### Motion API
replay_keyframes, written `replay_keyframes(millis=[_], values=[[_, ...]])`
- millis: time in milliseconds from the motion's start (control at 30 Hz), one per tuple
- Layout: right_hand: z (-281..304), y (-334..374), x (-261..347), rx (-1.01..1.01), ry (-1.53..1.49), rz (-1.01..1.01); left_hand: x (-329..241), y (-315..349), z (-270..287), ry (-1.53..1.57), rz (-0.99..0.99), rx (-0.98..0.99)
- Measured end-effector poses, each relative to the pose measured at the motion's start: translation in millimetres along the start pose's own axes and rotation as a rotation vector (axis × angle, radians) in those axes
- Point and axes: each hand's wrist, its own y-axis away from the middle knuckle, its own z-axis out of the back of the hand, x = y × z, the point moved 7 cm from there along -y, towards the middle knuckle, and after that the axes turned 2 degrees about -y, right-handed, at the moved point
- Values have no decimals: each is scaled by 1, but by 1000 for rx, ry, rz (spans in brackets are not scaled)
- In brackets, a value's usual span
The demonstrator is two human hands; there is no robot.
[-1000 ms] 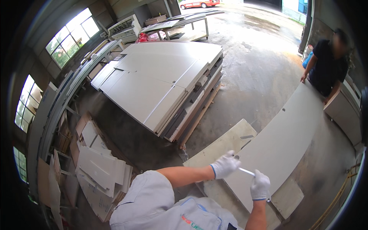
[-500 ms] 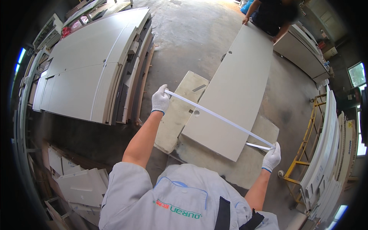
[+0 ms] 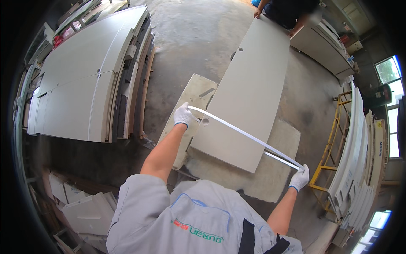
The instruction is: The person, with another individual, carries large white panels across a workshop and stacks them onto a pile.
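Observation:
My left hand (image 3: 183,115), in a white knitted glove, is closed on one end of a white strap (image 3: 237,129), beside the panel's left edge. The strap bows slightly as it crosses above the near part of a long pale panel (image 3: 253,84). On the other side, my right hand (image 3: 300,178), gloved alike, pinches the strap beyond the panel's right edge. A second run of strap (image 3: 281,160) comes out from beneath the panel to the right hand. A round hole (image 3: 205,122) shows near the panel's left edge.
Worn pale boards (image 3: 289,139) lie under the panel. At its far end a person's hands (image 3: 257,13) grip the edge. A strapped panel stack (image 3: 76,91) stands left, another stack (image 3: 323,53) far right. A yellow trolley frame (image 3: 330,158) with upright boards is on the right.
My left hand has come in closer to the panel's left edge, and the strap has gone from straight to slightly bowed. The view has shifted a little to the right.

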Motion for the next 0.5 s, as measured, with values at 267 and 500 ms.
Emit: replay_keyframes(millis=[267,500], values=[[-94,48,-76,359,-698,-910,9,67,-77,56,-43,293],[-194,168,-8,922,246,-42,-1,142,-22,-231,63,454]])
